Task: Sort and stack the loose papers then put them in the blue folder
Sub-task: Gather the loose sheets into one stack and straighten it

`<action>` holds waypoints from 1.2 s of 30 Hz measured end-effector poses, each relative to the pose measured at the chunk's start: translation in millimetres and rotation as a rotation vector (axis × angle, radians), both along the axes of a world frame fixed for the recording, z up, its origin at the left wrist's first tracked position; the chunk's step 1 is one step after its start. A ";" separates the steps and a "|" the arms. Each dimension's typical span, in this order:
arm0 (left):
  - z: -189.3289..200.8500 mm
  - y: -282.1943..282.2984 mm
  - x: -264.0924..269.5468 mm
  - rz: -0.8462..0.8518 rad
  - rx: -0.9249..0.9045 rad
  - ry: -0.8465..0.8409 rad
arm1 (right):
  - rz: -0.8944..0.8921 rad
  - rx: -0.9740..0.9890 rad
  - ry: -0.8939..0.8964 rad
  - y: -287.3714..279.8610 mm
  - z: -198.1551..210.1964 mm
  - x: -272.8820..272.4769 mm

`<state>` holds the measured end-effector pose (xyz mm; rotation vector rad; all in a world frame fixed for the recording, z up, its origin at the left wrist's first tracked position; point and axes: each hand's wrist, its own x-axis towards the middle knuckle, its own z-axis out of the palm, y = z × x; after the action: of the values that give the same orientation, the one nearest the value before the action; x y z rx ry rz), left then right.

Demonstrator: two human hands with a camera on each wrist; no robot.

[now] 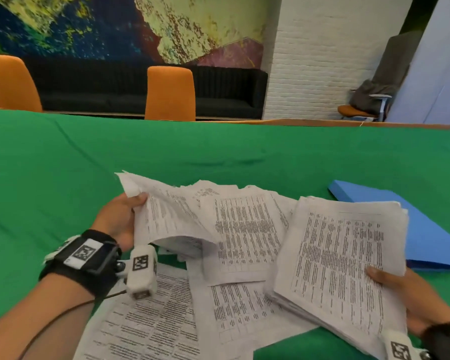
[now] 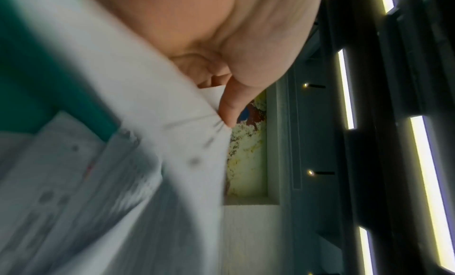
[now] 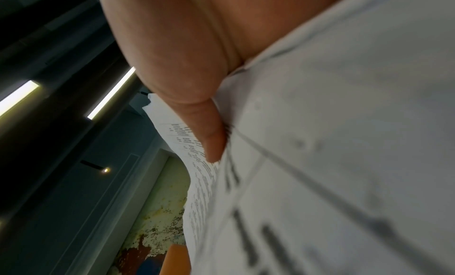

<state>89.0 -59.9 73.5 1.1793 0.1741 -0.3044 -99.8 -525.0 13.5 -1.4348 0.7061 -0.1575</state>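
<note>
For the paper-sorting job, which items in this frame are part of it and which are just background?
Part of the job:
left hand gripping a curled sheaf
right hand gripping the thick stack
loose papers on the green cloth
blue folder, closed

Background:
orange chairs
black sofa
mural

A green cloth point(image 1: 63, 165) covers the counter. Beyond its far edge stand two orange chairs point(image 1: 170, 93), one partly cut off at the left. Behind them a long black sofa point(image 1: 226, 92) runs beneath a painted mural point(image 1: 89, 24). A white brick pillar point(image 1: 322, 48) rises to the right, with what may be a covered office chair point(image 1: 369, 100) beside it. The wrist views show ceiling light strips point(image 2: 346, 88).
</note>
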 end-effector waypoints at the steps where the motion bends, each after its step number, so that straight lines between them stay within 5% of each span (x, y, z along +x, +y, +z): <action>1: 1.6 -9.7 -1.0 -0.021 -0.045 -0.027 | -0.001 -0.006 0.006 0.3 -2.6 0.0; 6: -0.6 -59.8 -4.7 -0.026 -0.254 -0.136 | 0.028 -0.095 0.034 -2.2 -11.4 -0.5; 8: -8.3 -77.5 -3.2 -0.037 -0.073 -0.078 | 0.021 -0.143 0.033 -1.8 -13.6 -0.7; 12: -34.9 -99.0 8.6 -0.099 0.563 -0.057 | 0.018 -0.237 0.012 1.8 -20.8 0.7; 26: -40.5 -100.4 3.0 -0.080 0.676 -0.207 | -0.012 -0.212 -0.073 5.1 -20.4 -2.1; 30: 9.2 -40.1 4.7 0.093 0.562 -0.308 | -0.024 -0.150 -0.097 3.4 -18.1 -6.7; 36: 70.7 42.6 0.8 0.158 0.091 -0.481 | 0.007 -0.137 -0.107 5.8 -14.4 -7.3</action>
<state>89.8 -17.3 144.3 1.2880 -0.1413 0.1315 -107.2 -519.2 -0.9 -1.5476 0.6114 -0.2801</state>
